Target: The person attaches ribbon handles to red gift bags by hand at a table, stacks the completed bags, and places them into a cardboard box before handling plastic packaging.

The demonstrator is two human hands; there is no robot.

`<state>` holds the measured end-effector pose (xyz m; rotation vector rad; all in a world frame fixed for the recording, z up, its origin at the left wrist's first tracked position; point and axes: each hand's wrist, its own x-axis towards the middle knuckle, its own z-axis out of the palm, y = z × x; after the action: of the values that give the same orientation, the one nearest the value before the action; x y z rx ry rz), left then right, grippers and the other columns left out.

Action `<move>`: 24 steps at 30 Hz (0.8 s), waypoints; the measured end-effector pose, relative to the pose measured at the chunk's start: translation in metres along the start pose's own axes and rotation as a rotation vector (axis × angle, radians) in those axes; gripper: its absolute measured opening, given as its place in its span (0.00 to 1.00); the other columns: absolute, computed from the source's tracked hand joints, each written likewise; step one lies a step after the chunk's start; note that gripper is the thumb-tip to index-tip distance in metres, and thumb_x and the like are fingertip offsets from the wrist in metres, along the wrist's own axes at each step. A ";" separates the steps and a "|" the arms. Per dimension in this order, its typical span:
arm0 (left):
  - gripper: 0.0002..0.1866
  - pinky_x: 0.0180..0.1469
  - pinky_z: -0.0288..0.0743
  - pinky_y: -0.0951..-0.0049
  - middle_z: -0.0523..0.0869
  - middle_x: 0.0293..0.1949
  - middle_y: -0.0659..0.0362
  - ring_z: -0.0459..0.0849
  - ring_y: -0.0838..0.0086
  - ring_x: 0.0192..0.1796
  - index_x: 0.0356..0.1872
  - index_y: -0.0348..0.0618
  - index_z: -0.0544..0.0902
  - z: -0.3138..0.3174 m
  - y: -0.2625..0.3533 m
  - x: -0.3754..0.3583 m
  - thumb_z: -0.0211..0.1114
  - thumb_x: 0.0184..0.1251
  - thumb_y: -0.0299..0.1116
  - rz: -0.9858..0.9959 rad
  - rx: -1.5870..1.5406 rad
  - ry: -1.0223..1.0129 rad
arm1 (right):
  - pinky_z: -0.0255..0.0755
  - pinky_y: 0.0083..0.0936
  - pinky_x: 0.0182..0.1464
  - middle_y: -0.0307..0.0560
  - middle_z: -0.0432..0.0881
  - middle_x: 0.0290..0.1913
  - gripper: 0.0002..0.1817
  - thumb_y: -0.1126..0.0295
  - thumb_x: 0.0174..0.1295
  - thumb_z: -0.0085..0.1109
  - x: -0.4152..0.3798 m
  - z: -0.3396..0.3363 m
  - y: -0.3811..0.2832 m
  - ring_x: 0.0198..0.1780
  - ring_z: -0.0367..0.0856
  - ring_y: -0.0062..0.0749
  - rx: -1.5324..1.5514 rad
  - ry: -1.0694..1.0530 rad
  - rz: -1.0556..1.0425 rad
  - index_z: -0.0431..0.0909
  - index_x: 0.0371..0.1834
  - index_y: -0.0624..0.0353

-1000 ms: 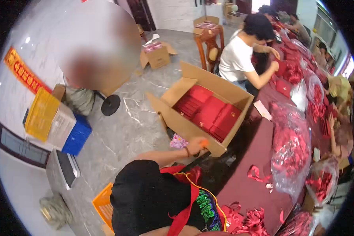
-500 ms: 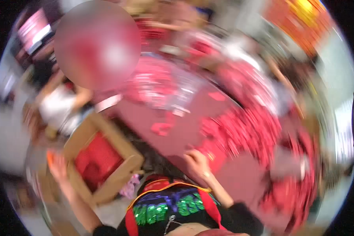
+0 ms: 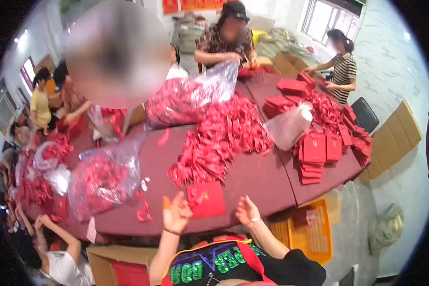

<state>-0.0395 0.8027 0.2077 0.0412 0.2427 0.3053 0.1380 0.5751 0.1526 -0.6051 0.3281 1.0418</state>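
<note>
A red paper bag (image 3: 205, 199) lies flat on the dark red tablecloth (image 3: 257, 178) near the front edge. My left hand (image 3: 177, 213) is raised just left of it, fingers apart and slightly curled, with an orange cover on one fingertip. To the bag's right is my right hand (image 3: 247, 209), its fingers loosely bent with nothing seen between them. Neither hand grips the bag. Behind the bag spreads a heap of red ribbons (image 3: 214, 138).
Clear plastic sacks of red pieces (image 3: 105, 181) stand left. Stacked red bags (image 3: 314, 148) and a white plastic roll (image 3: 291, 125) are right. An open carton (image 3: 100, 264) and orange crate (image 3: 319, 233) flank me below the table. Several people work around it.
The view has swung right and sharpened. My left hand has come from beside the carton to the table's front edge. The flat red bag now lies between both hands.
</note>
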 end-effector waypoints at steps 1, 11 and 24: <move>0.31 0.29 0.60 0.73 0.81 0.32 0.56 0.65 0.75 0.22 0.52 0.41 0.74 -0.015 -0.004 0.001 0.44 0.64 0.59 -0.039 0.080 -0.036 | 0.62 0.20 0.23 0.32 0.76 0.25 0.13 0.53 0.61 0.53 0.001 -0.005 -0.001 0.22 0.70 0.21 0.004 -0.040 -0.012 0.77 0.33 0.50; 0.22 0.29 0.59 0.75 0.74 0.26 0.63 0.62 0.77 0.24 0.46 0.47 0.79 -0.057 -0.022 -0.024 0.48 0.65 0.53 0.014 0.213 0.237 | 0.64 0.22 0.23 0.34 0.79 0.25 0.13 0.54 0.61 0.52 0.009 -0.024 -0.003 0.22 0.71 0.23 0.064 -0.009 -0.008 0.77 0.32 0.50; 0.17 0.30 0.60 0.74 0.74 0.26 0.62 0.65 0.77 0.25 0.43 0.46 0.78 -0.075 -0.051 -0.037 0.51 0.66 0.47 -0.034 0.181 0.355 | 0.63 0.20 0.24 0.34 0.78 0.24 0.10 0.56 0.60 0.55 0.011 -0.034 -0.021 0.22 0.71 0.22 0.018 0.047 -0.038 0.76 0.32 0.49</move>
<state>-0.0765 0.7433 0.1399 0.1625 0.6220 0.2548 0.1629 0.5546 0.1260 -0.6183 0.3660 0.9887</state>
